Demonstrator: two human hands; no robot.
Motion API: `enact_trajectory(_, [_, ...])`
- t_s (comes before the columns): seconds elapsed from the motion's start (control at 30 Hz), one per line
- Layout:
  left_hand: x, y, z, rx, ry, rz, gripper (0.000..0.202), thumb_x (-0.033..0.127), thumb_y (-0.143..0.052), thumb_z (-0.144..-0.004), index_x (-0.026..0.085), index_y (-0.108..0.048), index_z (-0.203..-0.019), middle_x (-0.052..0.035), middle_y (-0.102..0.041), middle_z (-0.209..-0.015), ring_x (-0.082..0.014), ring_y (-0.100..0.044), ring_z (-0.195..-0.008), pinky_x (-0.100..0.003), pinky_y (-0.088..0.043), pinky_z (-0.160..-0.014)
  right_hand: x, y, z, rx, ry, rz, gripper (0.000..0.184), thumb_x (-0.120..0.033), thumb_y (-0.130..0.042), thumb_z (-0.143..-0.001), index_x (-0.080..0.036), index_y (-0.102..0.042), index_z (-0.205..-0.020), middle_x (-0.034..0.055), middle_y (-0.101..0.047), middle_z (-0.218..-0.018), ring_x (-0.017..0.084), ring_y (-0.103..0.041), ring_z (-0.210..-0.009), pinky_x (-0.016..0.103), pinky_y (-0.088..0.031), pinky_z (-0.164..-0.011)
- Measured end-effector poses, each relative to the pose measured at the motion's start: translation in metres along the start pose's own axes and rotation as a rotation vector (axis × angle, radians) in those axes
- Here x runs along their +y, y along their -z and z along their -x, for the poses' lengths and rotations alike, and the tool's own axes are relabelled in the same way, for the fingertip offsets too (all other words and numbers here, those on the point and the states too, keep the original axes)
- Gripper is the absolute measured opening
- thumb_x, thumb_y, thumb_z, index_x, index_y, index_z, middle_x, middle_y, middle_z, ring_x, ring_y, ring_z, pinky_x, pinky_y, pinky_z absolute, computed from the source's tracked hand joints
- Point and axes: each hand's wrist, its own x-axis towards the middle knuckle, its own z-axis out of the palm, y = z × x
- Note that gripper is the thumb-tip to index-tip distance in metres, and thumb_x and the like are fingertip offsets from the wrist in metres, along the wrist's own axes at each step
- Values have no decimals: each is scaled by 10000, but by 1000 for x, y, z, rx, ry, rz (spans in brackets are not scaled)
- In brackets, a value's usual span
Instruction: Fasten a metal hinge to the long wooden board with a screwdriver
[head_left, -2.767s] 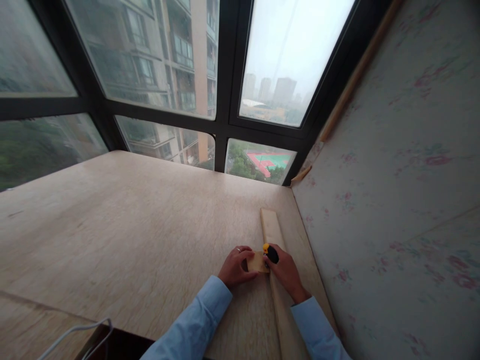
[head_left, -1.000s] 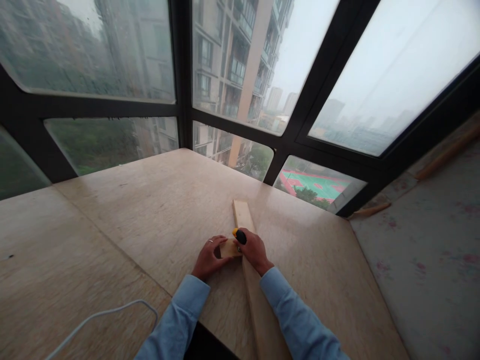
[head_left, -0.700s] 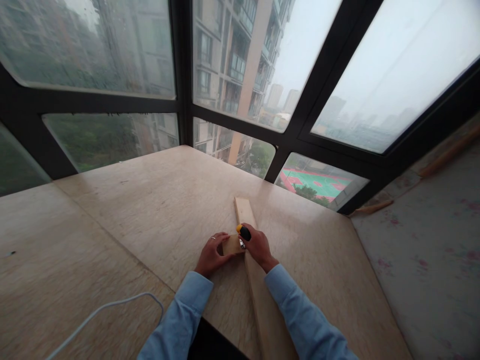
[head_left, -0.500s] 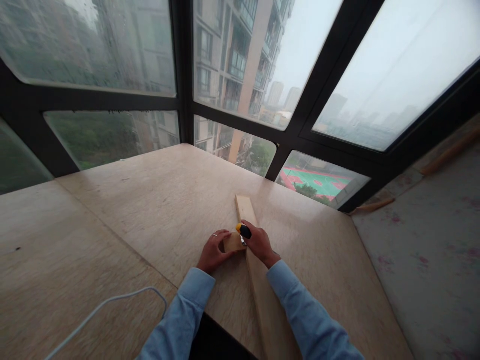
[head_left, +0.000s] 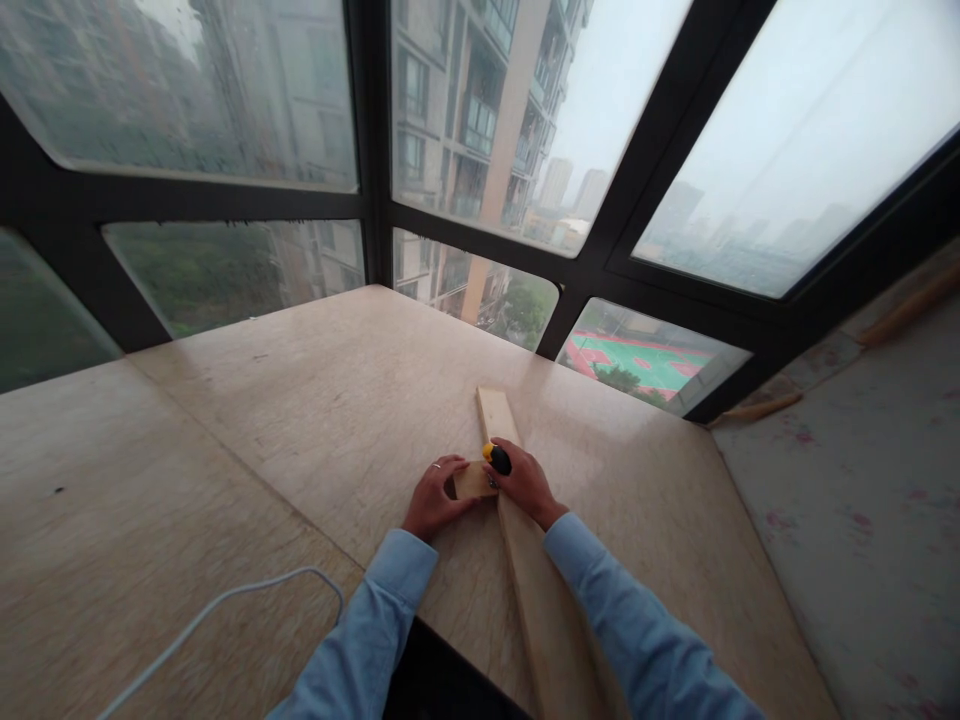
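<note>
Block (head_left: 472,481), small, pale wood, sits between the 2 hands, just lower-right of frame centre. Taking 12 as straight away from the person, its long axis runs roughly 9 to 3. Left hand (head_left: 435,500) has the 9 o'clock end: thumb along the near edge, fingers along the far edge, pinching it across the short way. From that grip, block points out toward 2.

Right hand (head_left: 525,480) is wrapped round a yellow-and-black tool (head_left: 497,459); yellow end faces about 10, and a small metal part shows at 6 below the handle, over the block's 3 o'clock end. Whether metal bites or just rests there, can't tell. From the right grip, block lies at 9. Left is the nearer hand, since its fingers are on the wood; right seems to reach it via the tool.

Long board (head_left: 517,565) runs roughly 11 to 5, passing under the right hand, so block's axis crosses the board's. Block's 3 o'clock end meets board's left edge; butted or overlapping, can't tell.

Further out: stone-look countertop (head_left: 300,400) beneath everything, white cable (head_left: 225,600) at 8, dark panel (head_left: 450,670) at 6.
</note>
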Motion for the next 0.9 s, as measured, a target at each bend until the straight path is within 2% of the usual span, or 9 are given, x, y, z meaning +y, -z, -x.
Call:
enact_trajectory(0.07, [1, 0, 0, -2, 8, 5, 531, 336, -793, -613, 168, -640, -1093, -128, -614, -1194, -268, -561, -1140, -452, -452, -1000, -4, 0, -1, 4, -34, 32, 407, -305, -644, -809, -201, -581, -1197, 81, -671, -1151, 232, -640, -1036, 316, -484, -865])
enact_trajectory(0.17, [2, 0, 1, -5, 17, 8, 532, 337, -798, -612, 169, -638, -1092, -129, -610, -1201, -268, -556, -1146, -453, -446, -1005, -10, 3, -3, -26, -107, 121, 336, -324, -650, -815, -245, -607, -1139, 53, -716, -1002, 225, -677, -903, 280, -483, -739])
enact_trajectory(0.27, [3, 0, 1, -8, 17, 9, 521, 350, -794, -622, 173, -639, -1087, -124, -610, -1197, -268, -558, -1145, -452, -445, -1007, -13, 6, -3, -16, -129, 186, 340, -357, -662, -815, -252, -616, -1135, 55, -730, -937, 230, -688, -851, 264, -467, -688])
enact_trajectory(0.47, [3, -1, 1, -13, 20, 4, 508, 312, -789, -619, 170, -642, -1083, -123, -607, -1197, -272, -560, -1135, -457, -445, -999, -9, 12, -3, -88, 4, 150, 399, -250, -618, -836, -245, -596, -1235, 62, -721, -1050, 234, -692, -917, 274, -490, -774])
enact_trajectory(0.73, [3, -1, 2, -25, 19, 4, 541, 293, -801, -606, 165, -637, -1105, -127, -597, -1215, -268, -556, -1148, -443, -449, -1000, 4, 12, -9, -52, 32, -39, 442, -265, -664, -798, -215, -604, -1233, 59, -697, -1126, 227, -673, -1002, 312, -504, -874])
enact_trajectory(0.9, [3, -2, 2, -16, 16, 6, 517, 299, -794, -611, 169, -641, -1088, -129, -600, -1210, -272, -557, -1140, -449, -449, -999, 2, 16, -13, -155, 104, 17, 495, -173, -629, -791, -220, -580, -1282, 76, -676, -1166, 241, -660, -1038, 323, -497, -883])
